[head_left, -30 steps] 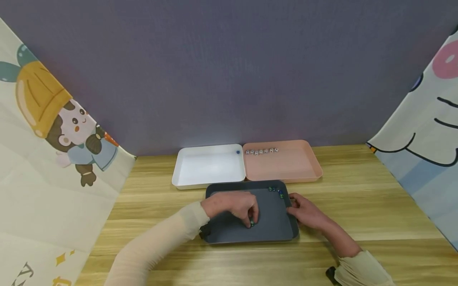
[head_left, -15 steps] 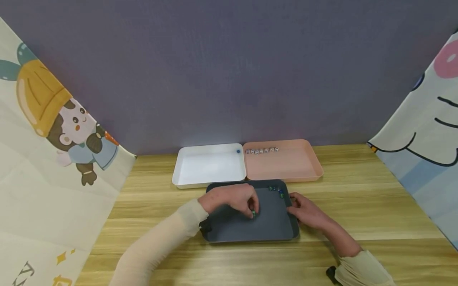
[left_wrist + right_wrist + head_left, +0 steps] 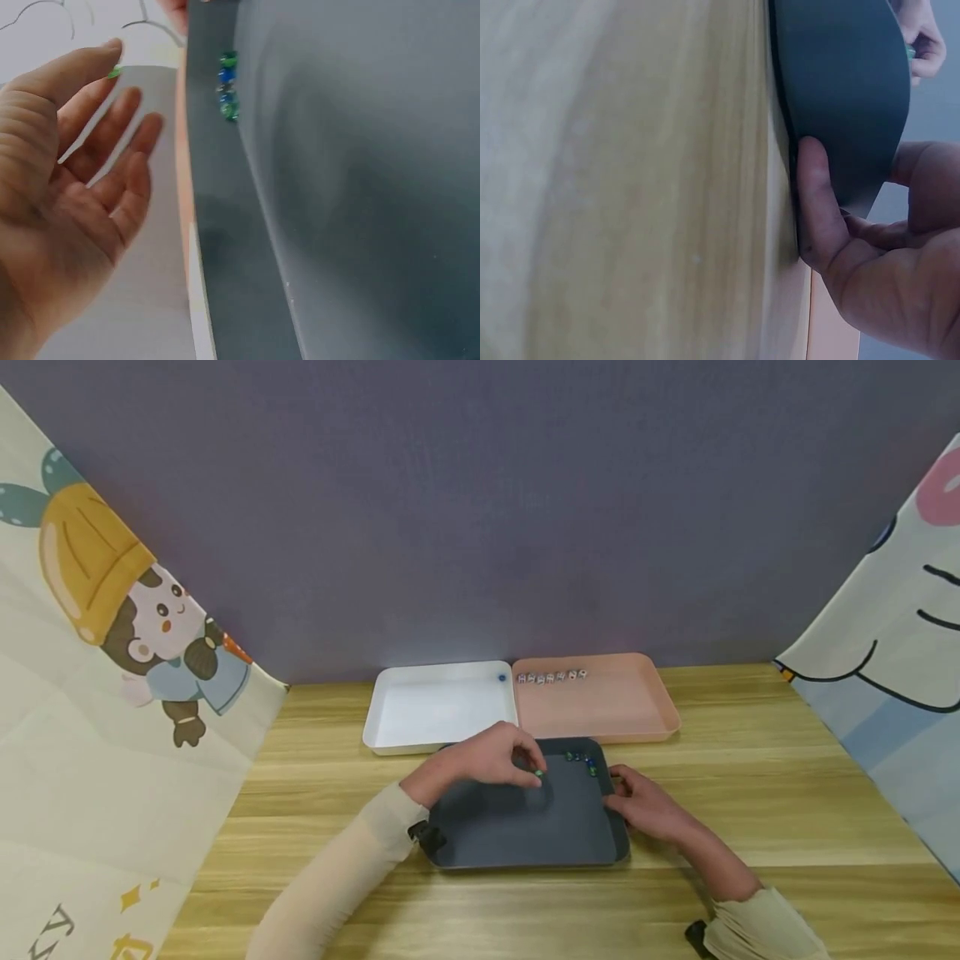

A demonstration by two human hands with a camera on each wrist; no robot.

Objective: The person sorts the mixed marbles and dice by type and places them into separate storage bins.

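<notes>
My left hand (image 3: 491,756) is over the dark grey tray (image 3: 525,839), pinching a small green glass marble (image 3: 538,773) between thumb and index finger. In the left wrist view a sliver of the green marble (image 3: 114,73) shows at the thumb tip, the other fingers loosely spread. Several green and blue marbles (image 3: 227,86) lie lined up along the tray's wall, in its far right corner in the head view. At the tray's right side my right hand (image 3: 641,806) grips the rim; the right wrist view shows a finger (image 3: 815,176) flat against the outer wall.
Behind the dark tray stand a white tray (image 3: 435,714) holding one blue marble (image 3: 502,677) and a pink tray (image 3: 600,714) with a row of small white dice (image 3: 551,677). All rest on a wooden table (image 3: 750,760) before a grey-purple partition (image 3: 480,527).
The left hand has risen from the tray's floor and moved toward its far side with the green marble in its pinch. My right hand has kept its hold on the rim.
</notes>
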